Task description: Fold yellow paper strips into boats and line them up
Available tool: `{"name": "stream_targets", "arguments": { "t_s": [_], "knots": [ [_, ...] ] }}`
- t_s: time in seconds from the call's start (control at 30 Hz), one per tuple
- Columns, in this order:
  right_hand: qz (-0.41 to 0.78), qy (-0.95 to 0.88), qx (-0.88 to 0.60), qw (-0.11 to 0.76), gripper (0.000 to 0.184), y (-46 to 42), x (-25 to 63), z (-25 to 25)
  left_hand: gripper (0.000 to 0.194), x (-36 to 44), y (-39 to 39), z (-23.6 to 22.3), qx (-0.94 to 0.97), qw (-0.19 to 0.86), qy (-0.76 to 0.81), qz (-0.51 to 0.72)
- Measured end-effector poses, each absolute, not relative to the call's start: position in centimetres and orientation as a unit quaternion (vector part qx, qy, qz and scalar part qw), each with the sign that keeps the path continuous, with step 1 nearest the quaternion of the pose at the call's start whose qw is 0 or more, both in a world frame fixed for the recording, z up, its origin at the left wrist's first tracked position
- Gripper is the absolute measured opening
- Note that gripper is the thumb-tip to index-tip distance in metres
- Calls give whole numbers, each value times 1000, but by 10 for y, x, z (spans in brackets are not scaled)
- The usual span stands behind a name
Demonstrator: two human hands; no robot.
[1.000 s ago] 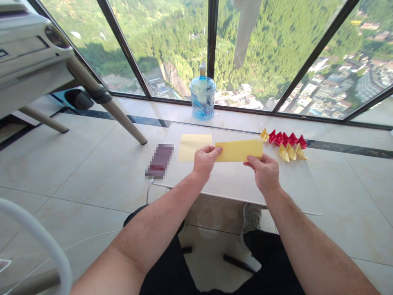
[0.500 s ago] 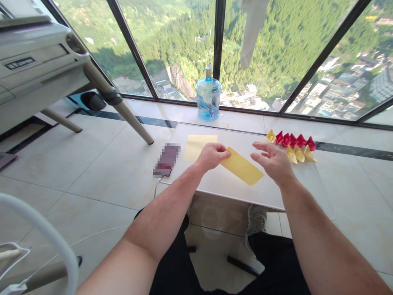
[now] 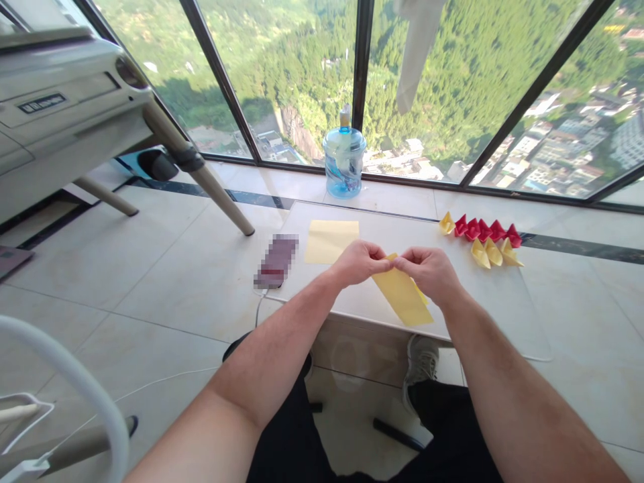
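A folded strip of yellow paper (image 3: 402,295) hangs slanted over the near side of the white table (image 3: 347,295). My left hand (image 3: 363,261) pinches its upper end, fingers closed. Right beside it, my right hand (image 3: 425,268) is closed on the same end, thumb and fingertips pressed to the paper. Part of the upper edge is hidden by my fingers. A flat sheet of yellow paper (image 3: 329,240) lies on the table behind my left hand. To the right stand several folded red paper boats (image 3: 484,230) and yellow paper boats (image 3: 493,252) in two rows.
A phone (image 3: 278,260), blurred out, lies at the table's left edge with a white cable. Behind the table a blue water jug (image 3: 344,162) stands on the floor by the window. A large white machine on legs (image 3: 60,100) is at left. My shoe (image 3: 421,362) shows below.
My right hand, open and apart before, has moved left and taken hold of the yellow paper. The strip has turned steeper, and my left hand has shifted slightly right.
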State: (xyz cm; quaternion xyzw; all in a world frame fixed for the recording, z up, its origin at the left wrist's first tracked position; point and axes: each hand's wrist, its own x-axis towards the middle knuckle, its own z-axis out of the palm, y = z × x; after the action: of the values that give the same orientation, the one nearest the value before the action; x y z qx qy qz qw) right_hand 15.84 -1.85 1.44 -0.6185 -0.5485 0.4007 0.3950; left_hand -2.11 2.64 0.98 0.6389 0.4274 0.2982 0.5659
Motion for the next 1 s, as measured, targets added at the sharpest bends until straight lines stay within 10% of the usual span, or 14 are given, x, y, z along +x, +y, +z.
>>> {"name": "stream_targets", "arguments": {
  "t_s": [0.27,1.0],
  "knots": [
    [410,-385,-611,557,28,-15,147,0,31,-5,22,-2,397,689,412,446],
    [392,-383,-596,587,29,-17,143,-3,31,-1,23,-5,388,673,418,471]
  ]
}}
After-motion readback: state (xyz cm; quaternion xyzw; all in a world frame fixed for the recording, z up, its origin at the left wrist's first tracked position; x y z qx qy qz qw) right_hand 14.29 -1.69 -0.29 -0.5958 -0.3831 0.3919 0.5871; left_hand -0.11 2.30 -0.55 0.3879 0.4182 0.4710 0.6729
